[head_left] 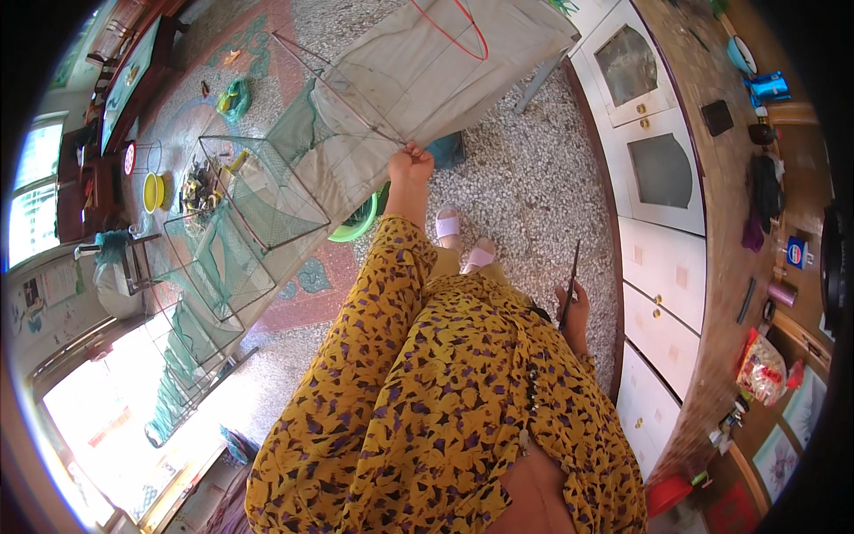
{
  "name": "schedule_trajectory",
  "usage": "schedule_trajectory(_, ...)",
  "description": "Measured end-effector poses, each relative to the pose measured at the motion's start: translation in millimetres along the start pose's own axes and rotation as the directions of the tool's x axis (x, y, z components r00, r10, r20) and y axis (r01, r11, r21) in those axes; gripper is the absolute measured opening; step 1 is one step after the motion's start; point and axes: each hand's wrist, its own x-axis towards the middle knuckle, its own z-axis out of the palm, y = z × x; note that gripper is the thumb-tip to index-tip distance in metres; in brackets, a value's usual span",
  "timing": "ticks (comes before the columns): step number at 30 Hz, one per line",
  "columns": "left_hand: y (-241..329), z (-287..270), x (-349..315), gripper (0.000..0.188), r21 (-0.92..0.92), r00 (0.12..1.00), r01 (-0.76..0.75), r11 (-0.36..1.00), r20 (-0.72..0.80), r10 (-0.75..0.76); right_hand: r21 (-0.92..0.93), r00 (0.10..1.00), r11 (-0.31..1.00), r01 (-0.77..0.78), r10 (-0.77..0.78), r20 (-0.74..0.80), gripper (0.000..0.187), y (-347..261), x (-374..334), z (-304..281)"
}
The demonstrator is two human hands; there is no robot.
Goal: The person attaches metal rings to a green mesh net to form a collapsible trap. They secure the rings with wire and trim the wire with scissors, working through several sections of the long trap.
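A long folding fish trap (267,191) of green mesh on thin rectangular metal frames stretches from the lower left to the upper middle. Part of it lies along a table with a beige cloth (498,40). My left hand (411,163) reaches forward, its fingers closed at the corner of one of the trap's frames. Low on the right, beside my body, my right hand (576,307) is wrapped round a thin, dark, pointed tool (572,280). The tool points up; its exact kind is unclear.
A bright green basin (356,227) stands on the floor beneath the trap. White cabinets (663,267) line the right, with a cluttered counter (725,258) above them. At the left are a yellow basin (154,192) and a small stool (133,262). A red wire loop (476,40) hangs over the cloth.
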Motion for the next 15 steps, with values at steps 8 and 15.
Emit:
schedule_trajectory(8, -14.1, 8.5, -14.8, 0.018, 0.103, 0.998, -0.011, 0.995, -0.065, 0.018, -0.017, 1.0, 1.0, -0.016, 0.016, -0.013, 0.058, 10.4, -11.9, -10.2)
schedule_trajectory(15, -9.8, 17.7, -12.1, 0.017, 0.167, 0.99, -0.025, 0.986, -0.13, 0.047, -0.011, 1.0, 1.0, -0.025, 0.025, 0.004, 0.059, 12.8, -10.1, -6.7)
